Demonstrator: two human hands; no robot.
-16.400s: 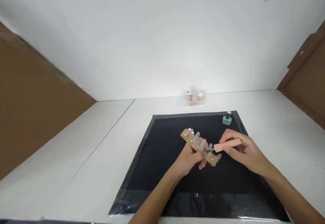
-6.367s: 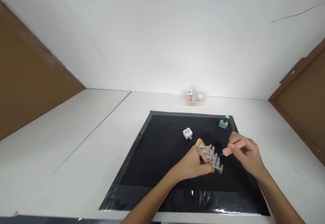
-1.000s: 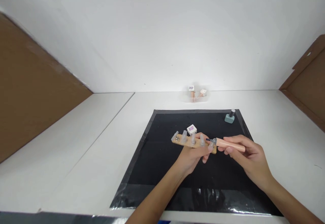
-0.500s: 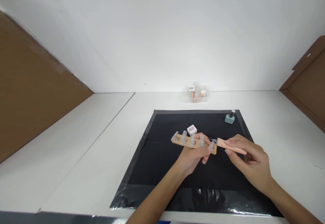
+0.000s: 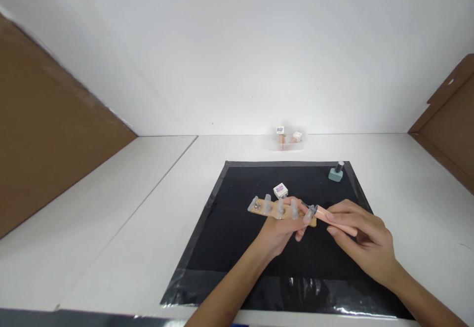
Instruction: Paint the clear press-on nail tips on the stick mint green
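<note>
My left hand (image 5: 279,233) is closed on a wooden nail display strip (image 5: 264,207) that carries several clear false nail tips (image 5: 280,205) in a row. Between the thumb and fingers of my right hand (image 5: 365,233) is a nail polish brush (image 5: 338,220) with a long peach handle. Its dark tip points left, close to the nail tip (image 5: 309,213) at the strip's right end; whether they touch I cannot tell. Just behind the strip a small white bottle (image 5: 280,190) with a purple label stands on the black mat (image 5: 222,253).
A teal nail polish bottle (image 5: 335,173) with a dark cap is at the mat's back right corner. Against the white wall sits a clear tray (image 5: 274,145) with white and peach bottles. Brown panels (image 5: 44,134) flank the white table (image 5: 122,208).
The brush has moved slightly left, its tip now closer to the rightmost nail tip. The strip has shifted and tilted very slightly in my left hand.
</note>
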